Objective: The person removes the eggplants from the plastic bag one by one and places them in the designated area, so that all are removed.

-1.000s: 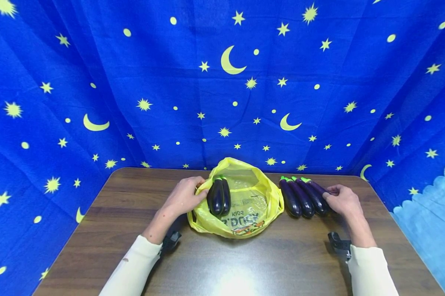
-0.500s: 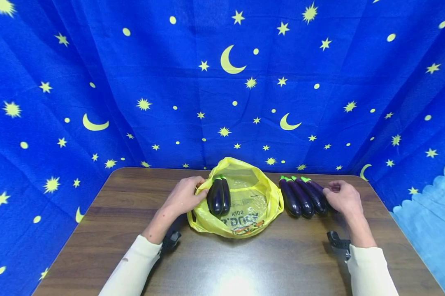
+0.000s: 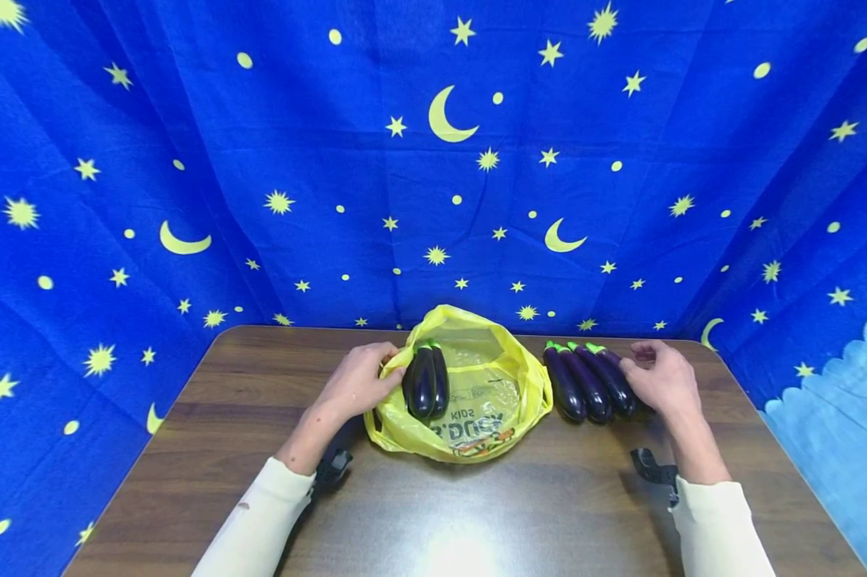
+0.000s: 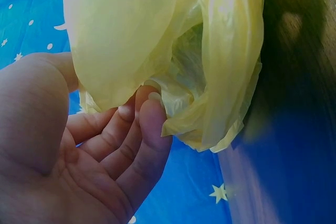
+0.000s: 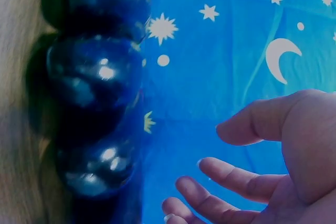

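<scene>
Print [image 3: 474, 427] on yellow bag [image 3: 538, 393] reads "KIDS" and ".DUCK", lettering flipped, character before the dot unclear. Two eggplants [image 3: 423, 389] lie inside, at its left. Left hand [image 3: 354, 386] pinches the left rim between thumb and fingers. Right hand [image 3: 666, 378] has fingers loosely bent, thumb apart, holding nothing, just beside a row of eggplants [image 3: 594, 393] right of the bag. Brown table [image 3: 534, 505]; blue star-and-moon backdrop [image 3: 376, 176] behind.

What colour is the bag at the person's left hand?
Yellow, with dark and orange print; the bag shows best in the head view.
</scene>
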`<state>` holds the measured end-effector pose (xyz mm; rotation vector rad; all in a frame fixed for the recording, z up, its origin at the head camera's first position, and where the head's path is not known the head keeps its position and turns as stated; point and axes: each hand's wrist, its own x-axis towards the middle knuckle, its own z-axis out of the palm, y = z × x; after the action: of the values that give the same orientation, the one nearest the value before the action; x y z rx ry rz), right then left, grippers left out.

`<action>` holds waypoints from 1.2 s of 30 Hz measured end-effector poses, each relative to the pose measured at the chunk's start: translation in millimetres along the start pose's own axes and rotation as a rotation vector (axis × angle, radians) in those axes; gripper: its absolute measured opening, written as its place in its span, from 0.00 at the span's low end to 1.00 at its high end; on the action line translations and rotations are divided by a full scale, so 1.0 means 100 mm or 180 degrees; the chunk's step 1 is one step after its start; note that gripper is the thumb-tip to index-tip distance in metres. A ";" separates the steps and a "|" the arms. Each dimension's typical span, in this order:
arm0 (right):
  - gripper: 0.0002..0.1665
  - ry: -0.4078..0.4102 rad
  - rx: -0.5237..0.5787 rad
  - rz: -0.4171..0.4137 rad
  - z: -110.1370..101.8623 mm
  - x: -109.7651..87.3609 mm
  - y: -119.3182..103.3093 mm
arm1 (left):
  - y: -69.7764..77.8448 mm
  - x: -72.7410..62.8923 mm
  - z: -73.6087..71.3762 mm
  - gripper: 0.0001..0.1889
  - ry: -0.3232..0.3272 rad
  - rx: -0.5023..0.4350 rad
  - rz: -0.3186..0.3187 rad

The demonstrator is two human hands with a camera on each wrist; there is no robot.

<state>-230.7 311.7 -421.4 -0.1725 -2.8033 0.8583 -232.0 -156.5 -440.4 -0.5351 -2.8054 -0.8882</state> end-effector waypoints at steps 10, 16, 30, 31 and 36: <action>0.22 0.0197 0.0093 -0.0215 0.01 -0.07 -0.23 | 0.00 0.00 0.00 0.07 0.0013 -0.0008 0.0042; 0.20 0.0308 0.0183 -0.0378 0.05 -0.13 -0.37 | 0.00 0.00 0.00 0.07 0.0015 0.0002 0.0033; 0.19 0.0299 0.0241 -0.0532 0.16 -0.28 -0.67 | 0.01 0.00 0.00 0.07 0.0023 0.0011 0.0042; 0.19 0.0294 0.0239 -0.0533 0.17 -0.29 -0.68 | 0.01 0.00 0.00 0.07 0.0027 0.0009 0.0048; 0.18 0.0290 0.0232 -0.0584 0.22 -0.33 -0.76 | 0.01 0.00 0.01 0.07 0.0042 0.0000 0.0070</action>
<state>-207.4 231.3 -401.8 0.0548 -2.6490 0.8834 -232.1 -155.1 -440.3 -0.5569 -2.7822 -0.8840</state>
